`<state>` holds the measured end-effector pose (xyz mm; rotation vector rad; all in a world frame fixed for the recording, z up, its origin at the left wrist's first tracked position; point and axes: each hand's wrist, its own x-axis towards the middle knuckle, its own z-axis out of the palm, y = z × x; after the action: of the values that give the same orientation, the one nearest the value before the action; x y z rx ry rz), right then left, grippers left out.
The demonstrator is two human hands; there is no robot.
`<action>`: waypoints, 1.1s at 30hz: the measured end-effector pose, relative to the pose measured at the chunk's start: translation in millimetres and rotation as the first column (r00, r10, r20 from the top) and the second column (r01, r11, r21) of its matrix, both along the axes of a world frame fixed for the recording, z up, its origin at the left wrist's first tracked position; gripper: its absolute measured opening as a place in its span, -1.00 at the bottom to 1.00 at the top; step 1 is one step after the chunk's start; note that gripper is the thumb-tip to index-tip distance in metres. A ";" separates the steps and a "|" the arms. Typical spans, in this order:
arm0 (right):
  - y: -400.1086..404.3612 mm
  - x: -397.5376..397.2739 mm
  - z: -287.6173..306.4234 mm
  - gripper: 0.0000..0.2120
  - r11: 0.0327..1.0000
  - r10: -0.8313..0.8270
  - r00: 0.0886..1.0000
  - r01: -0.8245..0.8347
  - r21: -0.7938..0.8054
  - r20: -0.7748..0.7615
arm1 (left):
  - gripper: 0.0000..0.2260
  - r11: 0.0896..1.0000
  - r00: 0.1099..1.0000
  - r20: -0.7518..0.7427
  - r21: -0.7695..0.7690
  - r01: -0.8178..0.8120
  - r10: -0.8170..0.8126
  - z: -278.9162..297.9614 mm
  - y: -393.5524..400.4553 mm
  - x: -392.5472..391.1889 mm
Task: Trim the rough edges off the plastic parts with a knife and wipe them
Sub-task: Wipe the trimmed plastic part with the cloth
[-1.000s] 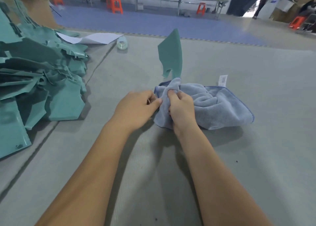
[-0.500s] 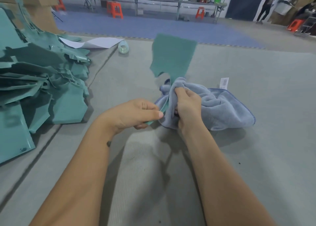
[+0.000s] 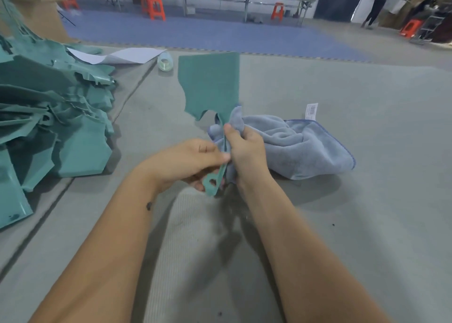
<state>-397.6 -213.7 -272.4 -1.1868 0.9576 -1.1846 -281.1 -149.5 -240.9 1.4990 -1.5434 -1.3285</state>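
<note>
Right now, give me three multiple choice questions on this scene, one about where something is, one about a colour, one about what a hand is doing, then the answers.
1. Where is the pile of teal parts?
A. left of the hands
B. right of the cloth
C. on an orange stool

2. What colour is the cloth?
A. red
B. pale blue
C. yellow

3. What is the right hand doing?
A. lying flat on the mat
B. gripping the cloth round the held part
C. holding a knife

Answers:
1 A, the heap lies at the left edge.
2 B, it is pale blue.
3 B, its fingers bunch cloth against the part's stem, which the left hand also holds.
</note>
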 end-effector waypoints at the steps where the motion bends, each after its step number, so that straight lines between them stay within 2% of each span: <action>1: 1.9 1.1 -1.2 -0.70 1.000 0.000 1.000 0.000 0.004 0.003 | -0.83 0.998 0.995 -0.078 0.014 -0.061 0.062 -2.1 -1.9 -4.8; 3: 1.6 0.3 -1.0 -0.66 1.000 -0.006 1.000 0.005 0.017 0.022 | -0.89 0.992 0.982 -0.148 -0.019 -0.126 0.121 -5.7 -4.8 -13.4; 6: -5.3 -3.2 1.4 -0.72 0.999 -0.031 0.996 0.030 0.021 0.084 | -0.95 0.976 0.976 -0.138 -0.116 -0.185 0.169 -8.8 -9.0 -16.8; 8: -9.0 -1.8 0.3 -0.74 0.999 -0.053 0.998 0.053 -0.006 0.030 | -0.94 0.974 0.973 -0.162 -0.123 -0.188 0.167 -9.1 -8.8 -13.0; 13: -11.0 4.9 -4.1 -0.70 0.997 -0.072 0.995 0.070 -0.035 -0.073 | -0.90 1.000 0.981 -0.195 0.012 -0.005 0.007 -5.6 3.8 10.5; 17: -8.7 9.4 -4.2 -0.68 0.989 -0.140 0.980 0.131 -0.068 -0.140 | -0.95 0.995 0.990 -0.129 0.079 0.062 -0.051 -4.8 7.2 19.2; 20: -7.0 8.8 -4.1 -0.71 0.980 -0.175 0.972 0.156 -0.126 -0.156 | -0.95 0.994 0.993 -0.104 0.092 0.064 -0.055 -5.9 5.3 16.7; 22: -5.1 6.9 -4.9 -0.69 0.976 -0.167 0.974 0.140 -0.169 -0.156 | -0.94 0.995 0.989 -0.141 0.096 -0.032 0.046 -8.1 -0.1 9.4; 25: -3.9 4.1 -7.0 -0.63 0.965 -0.179 0.955 0.124 -0.231 -0.237 | -0.96 0.973 0.967 -0.121 -0.029 -0.231 0.225 -15.9 -12.3 -8.3; 28: -10.9 -0.9 -6.9 -0.58 0.935 -0.258 0.905 0.145 -0.323 -0.339 | -0.95 0.964 0.981 0.009 -0.186 -0.190 0.195 -23.4 -18.0 -18.0; 30: -16.6 -2.4 -4.1 -0.54 0.916 -0.310 0.889 0.183 -0.358 -0.337 | -0.89 0.961 0.982 0.044 -0.220 -0.170 0.184 -23.3 -17.6 -17.8; 33: -24.5 -2.7 0.3 -0.49 0.900 -0.353 0.890 0.239 -0.365 -0.288 | -0.93 0.955 0.976 0.078 -0.238 -0.180 0.203 -20.3 -15.5 -15.8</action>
<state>-400.3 -238.2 -272.1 -1.5887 1.2851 -1.4457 -296.9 -165.0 -261.2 1.5433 -1.5124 -0.9422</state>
